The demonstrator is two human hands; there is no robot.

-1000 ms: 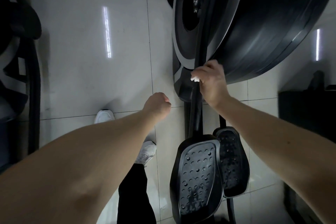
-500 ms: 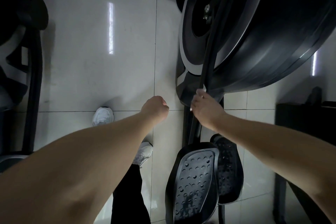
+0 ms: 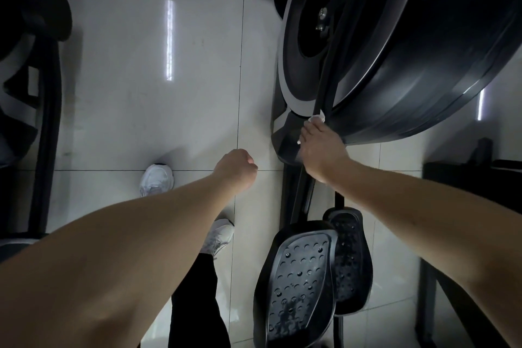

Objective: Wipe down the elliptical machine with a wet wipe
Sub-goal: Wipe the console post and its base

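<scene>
vs 0.5 s ago: elliptical machine [image 3: 423, 65] sits about the same in view, flywheel housing top right, two pedals [image 3: 299, 285] bottom centre, tiled floor [image 3: 141, 65] to the left. Right hand [image 3: 322, 150] has crept slightly up the slanted black bar [image 3: 328, 70] toward the housing. Wet wipe [image 3: 317, 118] now pokes out white past the fingertips; before, only a sliver showed. Left hand [image 3: 237, 167] unchanged: closed fist, holding nothing, over the floor just left of the machine's base. Right hand fingers are curled over the wipe, gripping it against the bar at the housing's lower edge. The wipe sits at the fingertip end, away from the wrist.
</scene>
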